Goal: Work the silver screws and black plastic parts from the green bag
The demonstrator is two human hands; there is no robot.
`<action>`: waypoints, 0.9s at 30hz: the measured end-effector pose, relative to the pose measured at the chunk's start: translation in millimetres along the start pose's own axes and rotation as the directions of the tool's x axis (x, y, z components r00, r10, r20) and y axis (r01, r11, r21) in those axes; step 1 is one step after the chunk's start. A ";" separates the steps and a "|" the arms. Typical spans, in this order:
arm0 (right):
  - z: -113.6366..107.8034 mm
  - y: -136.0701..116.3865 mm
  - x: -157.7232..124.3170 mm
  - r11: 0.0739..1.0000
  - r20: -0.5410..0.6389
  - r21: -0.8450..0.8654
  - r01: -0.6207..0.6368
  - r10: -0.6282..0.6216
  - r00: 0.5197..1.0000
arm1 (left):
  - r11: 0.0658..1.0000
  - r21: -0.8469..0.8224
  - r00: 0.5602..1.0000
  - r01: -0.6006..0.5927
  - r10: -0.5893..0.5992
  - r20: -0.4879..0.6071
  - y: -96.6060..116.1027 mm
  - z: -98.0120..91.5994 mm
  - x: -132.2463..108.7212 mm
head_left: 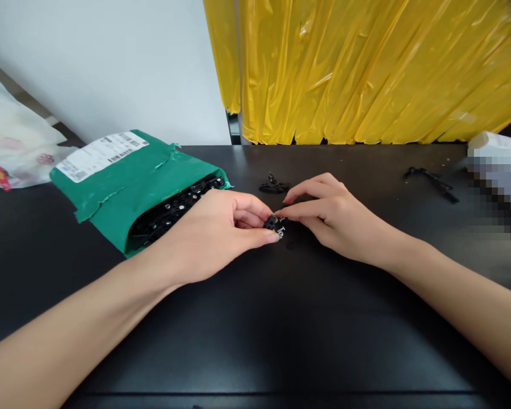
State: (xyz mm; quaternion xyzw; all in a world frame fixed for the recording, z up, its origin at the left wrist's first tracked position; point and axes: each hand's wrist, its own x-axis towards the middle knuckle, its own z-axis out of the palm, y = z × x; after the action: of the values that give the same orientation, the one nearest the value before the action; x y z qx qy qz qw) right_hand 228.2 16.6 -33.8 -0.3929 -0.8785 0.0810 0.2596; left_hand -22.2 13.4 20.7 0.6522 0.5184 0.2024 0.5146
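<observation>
My left hand [215,236] pinches a small black piece [271,221] between thumb and forefinger, low over the dark table; its exact kind is too small to tell. Several small silver screws [280,232] show right by the left thumb tip. From the right, my right hand [330,213] reaches in with its fingertips beside the black piece and the screws. Its thumb and forefinger come together there, and whatever lies between them is hidden. Just beyond the right fingertips is a little heap of black parts [274,184].
An open green mailing bag [153,179] full of black parts [176,210] lies at the left on the black table [255,341]. Behind it stands a white plastic bag [21,136]. Another black part [432,183] lies at the right, near a partly blurred white object [498,165]. Yellow sheeting [366,74] hangs behind.
</observation>
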 end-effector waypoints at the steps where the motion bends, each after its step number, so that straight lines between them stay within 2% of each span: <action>1: -0.1 0.9 0.2 1.000 0.004 -0.001 0.002 -0.002 1.000 | 1.000 -0.016 1.000 0.004 -0.004 0.012 -0.3 0.5 0.1; 15: -2.0 2.6 4.4 0.996 0.007 0.047 -0.076 0.076 0.997 | 0.999 -0.012 0.999 0.046 -0.046 -0.016 -1.8 4.0 1.4; 21: -4.8 5.4 1.9 0.998 0.022 0.014 -0.068 0.068 0.997 | 0.999 -0.026 0.999 0.039 -0.039 -0.008 1.4 4.2 1.7; 27: -4.4 7.7 3.4 0.998 0.022 -0.020 -0.059 0.059 0.998 | 1.000 -0.013 0.997 0.029 -0.029 -0.068 1.2 8.6 -2.5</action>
State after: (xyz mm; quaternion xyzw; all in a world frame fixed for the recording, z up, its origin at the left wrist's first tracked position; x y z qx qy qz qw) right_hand 233.6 24.1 -31.4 -0.4201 -0.8701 0.0845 0.2436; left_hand -15.7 7.3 19.1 0.6343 0.5439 0.2202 0.5033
